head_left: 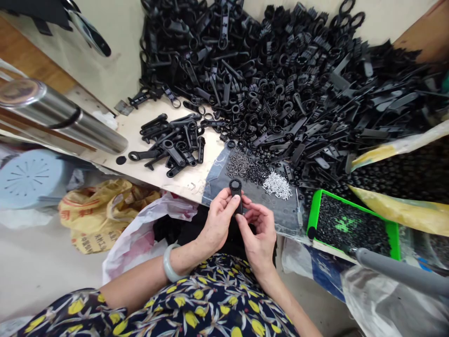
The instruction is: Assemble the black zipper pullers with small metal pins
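A black plastic part with a ring-shaped end (235, 185) is held upright over the near edge of the workbench. My left hand (218, 222) closes on its shaft, thumb laid along the front. At the lower end of the same part, the thumb and curled fingers of my right hand (259, 233) pinch; what lies between those fingertips is partly hidden. Just beyond my hands, a dark mat (252, 199) carries a pile of small silver pins (277, 185), small black pieces (257, 172) and small brownish pieces (237, 164).
A big heap of black plastic parts (252, 84) covers the back of the bench. Several similar handles (173, 145) lie at left near a steel thermos (63, 114). On the right are a green tray (394, 234) of tiny black pieces, a thin tool (299, 210) and a grey bar (396, 269).
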The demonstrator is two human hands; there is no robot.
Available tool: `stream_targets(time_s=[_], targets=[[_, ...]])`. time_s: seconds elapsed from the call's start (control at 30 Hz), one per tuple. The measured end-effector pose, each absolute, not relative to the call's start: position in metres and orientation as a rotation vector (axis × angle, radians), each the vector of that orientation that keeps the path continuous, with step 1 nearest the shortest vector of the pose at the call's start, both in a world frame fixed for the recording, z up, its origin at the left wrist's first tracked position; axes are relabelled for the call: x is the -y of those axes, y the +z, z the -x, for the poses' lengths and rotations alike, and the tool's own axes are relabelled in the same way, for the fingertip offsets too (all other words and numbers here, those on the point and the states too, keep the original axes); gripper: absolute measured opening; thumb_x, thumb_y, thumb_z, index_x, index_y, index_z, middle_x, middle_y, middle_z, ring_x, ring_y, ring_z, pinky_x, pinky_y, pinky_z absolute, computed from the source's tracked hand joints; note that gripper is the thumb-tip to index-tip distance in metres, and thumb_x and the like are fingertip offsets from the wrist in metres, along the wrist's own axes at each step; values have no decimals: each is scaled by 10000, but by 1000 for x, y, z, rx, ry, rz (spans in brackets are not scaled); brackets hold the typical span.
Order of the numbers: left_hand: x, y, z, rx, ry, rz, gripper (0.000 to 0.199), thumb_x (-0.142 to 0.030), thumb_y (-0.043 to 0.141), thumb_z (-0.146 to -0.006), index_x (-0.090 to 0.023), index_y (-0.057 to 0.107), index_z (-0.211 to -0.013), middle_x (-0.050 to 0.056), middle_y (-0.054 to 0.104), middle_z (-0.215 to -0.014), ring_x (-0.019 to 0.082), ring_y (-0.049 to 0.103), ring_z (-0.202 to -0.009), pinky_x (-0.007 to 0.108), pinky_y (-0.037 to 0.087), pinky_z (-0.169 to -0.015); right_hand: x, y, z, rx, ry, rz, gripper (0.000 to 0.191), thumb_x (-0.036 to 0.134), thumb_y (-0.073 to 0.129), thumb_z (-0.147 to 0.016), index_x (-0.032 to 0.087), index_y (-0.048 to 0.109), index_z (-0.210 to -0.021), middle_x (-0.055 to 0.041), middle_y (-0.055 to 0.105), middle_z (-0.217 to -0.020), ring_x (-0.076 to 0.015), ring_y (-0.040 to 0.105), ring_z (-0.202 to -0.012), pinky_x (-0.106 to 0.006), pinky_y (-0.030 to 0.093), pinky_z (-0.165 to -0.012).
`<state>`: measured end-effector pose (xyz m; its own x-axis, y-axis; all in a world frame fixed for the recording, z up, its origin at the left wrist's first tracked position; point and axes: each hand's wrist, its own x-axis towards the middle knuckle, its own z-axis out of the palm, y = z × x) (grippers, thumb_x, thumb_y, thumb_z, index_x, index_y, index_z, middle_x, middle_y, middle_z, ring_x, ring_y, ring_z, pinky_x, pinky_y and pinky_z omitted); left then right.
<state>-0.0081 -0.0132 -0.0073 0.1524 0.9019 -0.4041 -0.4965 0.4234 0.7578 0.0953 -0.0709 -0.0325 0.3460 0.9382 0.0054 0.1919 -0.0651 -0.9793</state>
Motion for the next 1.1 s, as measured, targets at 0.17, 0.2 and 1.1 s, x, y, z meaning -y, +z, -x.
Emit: stream_targets(time_s=[0.17,0.2,1.1], targets=[[15,-7,12,-971,1080,-533,270,-365,739,-928,-178,673,-1112,59,776,-1015,198,719,-1005,325,503,-990,61,-28,-91,981,1108,1380,510,345,731,-938,261,462,-1363,-136,687,-1337,-228,717,-1146,-405,626,-953],[16,-7,12,-976,1089,-545,256,-361,739,-929,-185,678,-1105,55,775,-1026,197,716,-1018,321,503,-995,59,-27,-90,976,1151,1358,529,343,723,-943,262,455,-1391,-143,682,-1357,-236,721,-1157,-422,625,-974],[30,-19,14,-983,1148,-524,283,-406,750,-925,-225,671,-1128,46,774,-1049,211,731,-1032,308,559,-904,61,-41,-84,1069,1187,1525,428,509,652,-971,206,708,-1268,-37,771,-889,-181,710,-742,-279,592,-656]])
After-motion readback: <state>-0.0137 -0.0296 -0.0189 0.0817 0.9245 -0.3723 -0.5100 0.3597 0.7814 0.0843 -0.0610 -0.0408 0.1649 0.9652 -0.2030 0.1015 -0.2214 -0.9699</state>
